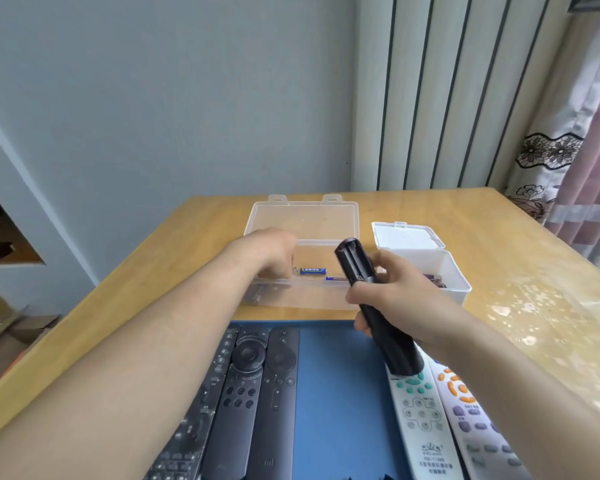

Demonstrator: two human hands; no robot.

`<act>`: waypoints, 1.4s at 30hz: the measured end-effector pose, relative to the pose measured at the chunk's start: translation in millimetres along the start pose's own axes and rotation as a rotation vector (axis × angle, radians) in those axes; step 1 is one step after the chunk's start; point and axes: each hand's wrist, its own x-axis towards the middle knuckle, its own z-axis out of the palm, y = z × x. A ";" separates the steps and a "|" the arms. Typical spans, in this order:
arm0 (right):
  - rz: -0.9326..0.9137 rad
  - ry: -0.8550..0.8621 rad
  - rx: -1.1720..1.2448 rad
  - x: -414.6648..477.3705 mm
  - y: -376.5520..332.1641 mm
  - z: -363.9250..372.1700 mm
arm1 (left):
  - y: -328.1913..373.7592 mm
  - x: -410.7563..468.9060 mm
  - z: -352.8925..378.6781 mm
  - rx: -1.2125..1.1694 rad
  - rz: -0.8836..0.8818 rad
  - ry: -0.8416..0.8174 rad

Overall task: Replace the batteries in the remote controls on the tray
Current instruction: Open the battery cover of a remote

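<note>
R hand [395,292] grips remote [355,261], L hand [274,251] in box [312,295].

wooden table [499,244], floral curtain [568,161] at right, what looks like cardboard boxes [21,327] at left

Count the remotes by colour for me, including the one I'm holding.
Black remotes: 4, with 3 on the tray and 1 in the right hand
White remotes: 2
Total: 6
</note>
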 end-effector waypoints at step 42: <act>-0.054 0.087 0.436 -126.0 24.5 13.2 | 92.9 -198.2 67.3 -1.937 0.163 0.250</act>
